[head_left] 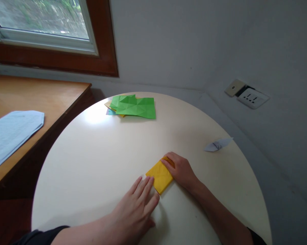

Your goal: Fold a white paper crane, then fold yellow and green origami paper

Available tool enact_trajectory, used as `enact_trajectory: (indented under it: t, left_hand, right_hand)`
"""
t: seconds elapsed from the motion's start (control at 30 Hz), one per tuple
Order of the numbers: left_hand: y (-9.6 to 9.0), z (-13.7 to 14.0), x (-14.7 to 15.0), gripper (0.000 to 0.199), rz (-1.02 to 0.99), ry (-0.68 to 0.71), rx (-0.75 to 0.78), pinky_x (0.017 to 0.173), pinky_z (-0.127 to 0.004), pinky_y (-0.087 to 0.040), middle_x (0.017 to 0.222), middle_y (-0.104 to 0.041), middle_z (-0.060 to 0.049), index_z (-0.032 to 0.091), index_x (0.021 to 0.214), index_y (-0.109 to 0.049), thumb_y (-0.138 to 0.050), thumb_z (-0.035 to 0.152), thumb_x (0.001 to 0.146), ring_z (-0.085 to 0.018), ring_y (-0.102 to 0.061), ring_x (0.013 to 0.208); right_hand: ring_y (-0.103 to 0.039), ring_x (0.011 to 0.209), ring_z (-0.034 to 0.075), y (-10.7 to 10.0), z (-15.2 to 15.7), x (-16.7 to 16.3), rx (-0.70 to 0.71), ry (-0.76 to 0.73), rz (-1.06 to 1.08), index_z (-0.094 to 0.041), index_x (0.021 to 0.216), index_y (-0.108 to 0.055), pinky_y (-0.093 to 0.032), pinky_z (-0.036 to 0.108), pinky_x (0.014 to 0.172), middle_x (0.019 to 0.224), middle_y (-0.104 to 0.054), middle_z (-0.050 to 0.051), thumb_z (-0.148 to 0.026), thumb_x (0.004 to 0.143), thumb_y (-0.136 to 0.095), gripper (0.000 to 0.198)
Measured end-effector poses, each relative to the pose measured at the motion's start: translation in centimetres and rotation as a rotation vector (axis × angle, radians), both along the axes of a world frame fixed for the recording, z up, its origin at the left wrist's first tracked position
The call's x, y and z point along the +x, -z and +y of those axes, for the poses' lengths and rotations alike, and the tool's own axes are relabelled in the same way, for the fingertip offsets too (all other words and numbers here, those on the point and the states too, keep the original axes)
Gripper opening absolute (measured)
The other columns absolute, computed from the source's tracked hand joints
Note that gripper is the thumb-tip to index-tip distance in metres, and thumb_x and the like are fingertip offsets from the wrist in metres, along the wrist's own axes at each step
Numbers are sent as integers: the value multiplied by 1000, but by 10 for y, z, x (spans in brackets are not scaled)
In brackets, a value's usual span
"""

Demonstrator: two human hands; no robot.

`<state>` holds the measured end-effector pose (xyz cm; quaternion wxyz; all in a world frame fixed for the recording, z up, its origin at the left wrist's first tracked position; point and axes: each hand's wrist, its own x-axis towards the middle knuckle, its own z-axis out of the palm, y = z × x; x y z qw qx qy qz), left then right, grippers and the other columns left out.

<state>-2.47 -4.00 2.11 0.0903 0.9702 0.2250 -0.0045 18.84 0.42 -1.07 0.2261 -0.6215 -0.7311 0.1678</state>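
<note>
A folded piece of yellow paper (pixel 160 176) lies on the round white table (pixel 92 163), turned so that one corner points toward me. My right hand (pixel 180 169) grips its right edge, with the thumb on top and the fingers curled around the far side. My left hand (pixel 139 200) is stretched out flat at the paper's left edge, and its fingertips touch that edge. The underside of the paper is hidden.
Creased green paper (pixel 136 107) rests over yellow and blue pieces at the table's far side. A small folded white paper (pixel 218 145) lies near the right edge. Left stands a wooden desk (pixel 53 95) with printed sheets (pixel 13 132). A wall socket (pixel 252 97) is at right.
</note>
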Motion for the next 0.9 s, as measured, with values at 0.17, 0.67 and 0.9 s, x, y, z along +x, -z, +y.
enact_trajectory:
  t: [0.17, 0.67, 0.9]
  left_hand:
    - [4, -1, 1, 51, -24, -39, 17, 106, -43, -27, 136, -43, -18, 7, 132, -40, -35, 39, 92, -29, -39, 127]
    - [24, 0, 2, 60, 35, -56, -27, 103, -56, -26, 140, -35, -22, 9, 136, -35, -33, 48, 91, -36, -30, 131]
    - [14, 4, 5, 58, 42, -63, -70, 104, -52, -27, 140, -36, -19, 14, 136, -37, -37, 48, 89, -33, -31, 131]
  right_hand:
    - [-55, 70, 15, 1, 0, 0, -2, -1, -22, -20, 73, -55, -40, 26, 66, 76, -61, 2, -24, 85, -46, 16]
    - [-59, 64, 15, 8, -1, 6, 45, 142, 128, -20, 101, -58, -45, 26, 64, 72, -63, 1, -25, 82, -47, 22]
    - [-57, 60, 14, 8, -2, 7, 62, 151, 121, -20, 95, -62, -46, 26, 62, 71, -63, 2, -24, 81, -48, 21]
